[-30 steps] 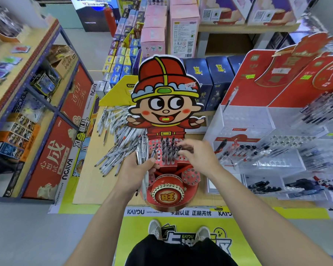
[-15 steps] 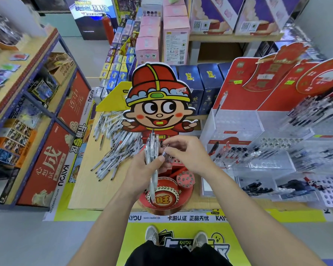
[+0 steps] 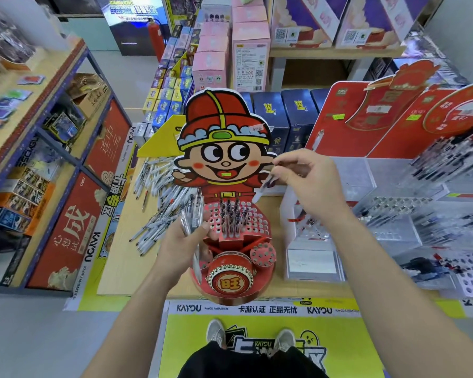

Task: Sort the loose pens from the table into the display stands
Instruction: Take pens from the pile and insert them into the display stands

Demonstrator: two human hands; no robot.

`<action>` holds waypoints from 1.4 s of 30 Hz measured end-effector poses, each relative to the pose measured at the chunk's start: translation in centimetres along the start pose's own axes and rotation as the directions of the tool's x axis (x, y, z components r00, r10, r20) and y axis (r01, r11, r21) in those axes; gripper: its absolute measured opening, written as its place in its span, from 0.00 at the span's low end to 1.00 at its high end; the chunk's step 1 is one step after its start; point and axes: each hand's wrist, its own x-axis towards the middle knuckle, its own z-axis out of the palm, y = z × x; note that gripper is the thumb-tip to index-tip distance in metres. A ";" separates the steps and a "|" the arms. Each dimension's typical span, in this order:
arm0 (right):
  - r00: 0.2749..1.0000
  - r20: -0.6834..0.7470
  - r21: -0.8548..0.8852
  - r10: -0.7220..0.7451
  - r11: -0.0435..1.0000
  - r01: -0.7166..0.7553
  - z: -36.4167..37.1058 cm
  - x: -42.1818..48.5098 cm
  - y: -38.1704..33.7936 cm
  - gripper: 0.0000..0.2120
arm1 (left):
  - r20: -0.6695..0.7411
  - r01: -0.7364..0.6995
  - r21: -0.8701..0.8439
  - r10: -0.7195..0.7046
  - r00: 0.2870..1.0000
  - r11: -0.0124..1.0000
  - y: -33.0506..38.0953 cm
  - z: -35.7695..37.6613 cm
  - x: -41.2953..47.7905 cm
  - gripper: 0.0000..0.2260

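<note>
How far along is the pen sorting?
Early. Done: a small cluster of pens stands in the red stand; most holes are empty. In hand: the left hand grips a bundle, the right hand pinches one pen above the stand. Left: the big loose pile on the table.

A wooden table is carrying a heap of loose pens at its left, a red cartoon display stand standing at the front edge, clear acrylic stands sitting to the right, and blue boxes lining the back.
</note>
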 end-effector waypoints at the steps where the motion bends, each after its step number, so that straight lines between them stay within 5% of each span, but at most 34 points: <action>1: 1.000 0.017 -0.051 0.003 0.999 -0.002 0.6 0.0 0.6 0.07 | 0.004 0.009 -0.002 -0.009 1.000 1.000 -0.4 0.1 0.1 0.07; 14: 0.992 0.079 -0.220 0.099 0.972 -0.080 6.3 -1.2 7.3 0.04 | 0.030 0.111 -0.020 -0.110 0.993 0.994 -1.6 1.8 0.1 0.07; 20: 0.991 0.109 -0.257 0.078 0.965 -0.048 6.3 -0.6 7.6 0.04 | 0.021 0.251 -0.235 -0.253 0.967 0.939 -2.0 1.6 0.7 0.02; 28: 0.981 0.177 -0.293 0.079 0.956 -0.024 6.9 -0.8 7.8 0.03 | 0.086 0.097 -0.044 -0.093 0.992 0.994 -2.9 0.6 0.7 0.11; 32: 0.939 0.334 -0.363 0.087 0.931 0.043 7.0 -0.2 7.8 0.07 | 0.056 0.090 -0.007 -0.090 0.994 0.996 -3.1 0.3 0.6 0.14; 42: 0.917 0.382 -0.381 0.115 0.924 0.042 6.8 0.3 8.3 0.07 | 0.064 0.140 -0.105 -0.133 0.989 0.985 -2.4 0.4 0.3 0.12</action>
